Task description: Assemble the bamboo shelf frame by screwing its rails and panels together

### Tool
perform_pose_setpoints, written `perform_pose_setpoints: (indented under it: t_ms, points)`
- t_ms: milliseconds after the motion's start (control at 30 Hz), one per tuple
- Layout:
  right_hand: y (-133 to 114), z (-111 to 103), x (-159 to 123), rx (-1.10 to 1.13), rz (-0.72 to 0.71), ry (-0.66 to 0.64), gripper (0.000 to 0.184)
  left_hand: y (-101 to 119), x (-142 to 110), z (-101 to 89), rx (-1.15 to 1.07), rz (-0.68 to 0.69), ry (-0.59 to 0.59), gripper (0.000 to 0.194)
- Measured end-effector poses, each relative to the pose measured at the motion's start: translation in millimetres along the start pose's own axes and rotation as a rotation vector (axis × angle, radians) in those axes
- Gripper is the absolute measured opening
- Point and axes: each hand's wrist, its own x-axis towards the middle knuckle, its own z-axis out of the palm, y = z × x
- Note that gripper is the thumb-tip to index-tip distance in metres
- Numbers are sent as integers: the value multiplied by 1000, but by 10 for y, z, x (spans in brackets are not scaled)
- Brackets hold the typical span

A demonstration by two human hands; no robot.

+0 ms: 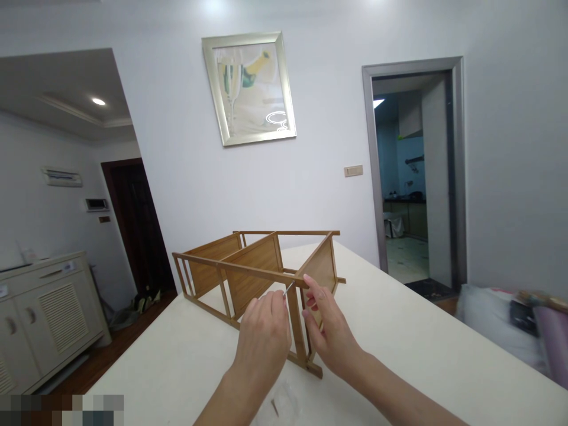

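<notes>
A wooden shelf rack [252,269] lies on its side on the white table, its slatted frame and several flat shelf boards showing. My left hand [265,331] is closed around a thin metal rod, which looks like a hex key [289,289]. The rod's tip meets the rail at the rack's near upper corner. At that same corner, my right hand [331,331] grips the frame, index fingertip on the rail and thumb lower by the upright. A small screw [274,407] lies on a clear plastic bag [290,399] below my hands.
The white table [390,331] extends around the rack and meets the wall behind. Left of it stands a white cabinet [62,313]. Bagged items [497,322] sit beyond the table's right edge, near an open doorway [402,177]. A framed picture [252,89] hangs ahead.
</notes>
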Motion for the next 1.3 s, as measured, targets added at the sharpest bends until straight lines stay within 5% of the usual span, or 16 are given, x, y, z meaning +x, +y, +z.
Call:
perform_pose_setpoints:
  t_ms: [167,500,667,800,867,1033,1167,1300]
  points:
    - [37,11,-22,-2,-7,-25,69,2,12,-32,-99,-58,-47,25]
    - [77,-6,-31,3,-22,-75,69,-25,78,-119,-684,-471,-261,37]
    - [121,30,-45,26,15,7,62,9,86,-126,-764,-466,-90,35]
    - [205,44,-160,9,132,91,26,38,-26,-118,-908,-430,-23,30]
    - [231,11,-276,-20,145,-21,5,44,-161,-73,-944,-463,-81,31]
    - [226,-23,-610,-213,245,-458,12,58,-633,261,-927,-571,-304,36]
    - [241,71,-739,-320,325,-598,7,52,-869,544,-1038,-738,-366,32]
    - [308,124,-763,-267,346,-651,16,47,-896,625,-1156,-789,-446,34]
